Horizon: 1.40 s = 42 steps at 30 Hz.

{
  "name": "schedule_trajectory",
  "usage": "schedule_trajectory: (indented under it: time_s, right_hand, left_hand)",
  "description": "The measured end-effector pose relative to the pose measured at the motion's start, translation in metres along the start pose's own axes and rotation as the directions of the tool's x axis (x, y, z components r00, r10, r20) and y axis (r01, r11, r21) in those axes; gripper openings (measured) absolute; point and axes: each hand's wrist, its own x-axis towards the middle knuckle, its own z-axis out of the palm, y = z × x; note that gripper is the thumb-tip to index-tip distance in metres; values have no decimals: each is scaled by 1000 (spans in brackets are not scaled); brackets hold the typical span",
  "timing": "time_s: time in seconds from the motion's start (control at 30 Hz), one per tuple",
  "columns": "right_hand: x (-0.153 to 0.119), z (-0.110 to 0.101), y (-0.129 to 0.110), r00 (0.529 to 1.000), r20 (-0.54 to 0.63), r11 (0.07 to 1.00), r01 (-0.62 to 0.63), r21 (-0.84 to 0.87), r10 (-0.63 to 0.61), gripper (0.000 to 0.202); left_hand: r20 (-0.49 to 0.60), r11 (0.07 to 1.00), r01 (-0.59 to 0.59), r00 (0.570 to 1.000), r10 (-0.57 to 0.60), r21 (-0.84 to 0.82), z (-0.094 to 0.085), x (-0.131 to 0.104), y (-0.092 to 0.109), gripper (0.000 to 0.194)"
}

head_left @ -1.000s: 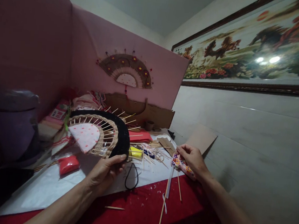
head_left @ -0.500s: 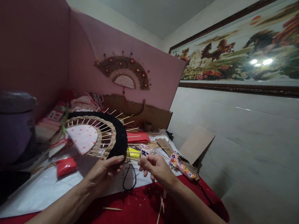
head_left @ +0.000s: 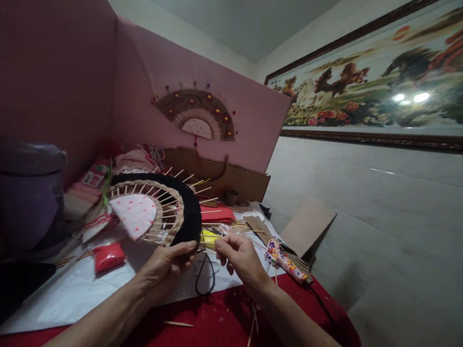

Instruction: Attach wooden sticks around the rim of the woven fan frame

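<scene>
Black and tan, the half-round fan (head_left: 177, 217) is held up just left of the yellow packet (head_left: 209, 239); it looks light, fairly stiff yet fragile, best gripped by its broad black rim (head_left: 193, 213). Left of the packet, the left hand (head_left: 165, 265) pinches that rim between thumb and fingers. Just right of it, the right hand (head_left: 242, 259) curls its fingers by the stick ends; whether they close on one, I cannot tell. Inside the rim sit a pink-dotted white panel (head_left: 135, 214), a braided tan band (head_left: 180, 212) and thin, pale sticks (head_left: 204, 190) fanning outward.
</scene>
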Motion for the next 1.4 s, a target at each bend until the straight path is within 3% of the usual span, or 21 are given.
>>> schedule_trajectory:
  time_s: [0.2,0.53,0.63,0.77,0.97,1.2,1.4]
  right_hand:
    - [1,-1,3,999,-11,999,42,-22,-42,29]
    - [-2,-3,7,1000,16,999,6,37,-7,32]
    - [0,-6,7,999,21,988,-48,147,46,26]
    - [8,-10,5,977,153,928,-190,321,147,21]
    - [23,-7,10,947,250,900,-278,335,200,35]
    - [21,-8,11,963,234,917,-208,340,132,22]
    - [10,-35,14,978,139,905,-197,377,155,18]
  left_hand:
    - [-24,1000,2,1000,-2,-4,0,0,0,13]
    - [0,999,-32,999,32,4,-4,4,-3,16]
    - [1,1000,-12,1000,12,3,-4,3,-2,13]
    - [0,1000,7,1000,-7,4,-2,2,0,14]
    - [38,1000,-15,999,15,-2,-2,1,0,13]
    - [7,1000,-4,1000,4,3,-2,-1,1,13]
    - [-3,1000,6,1000,-6,-13,1,-1,3,13]
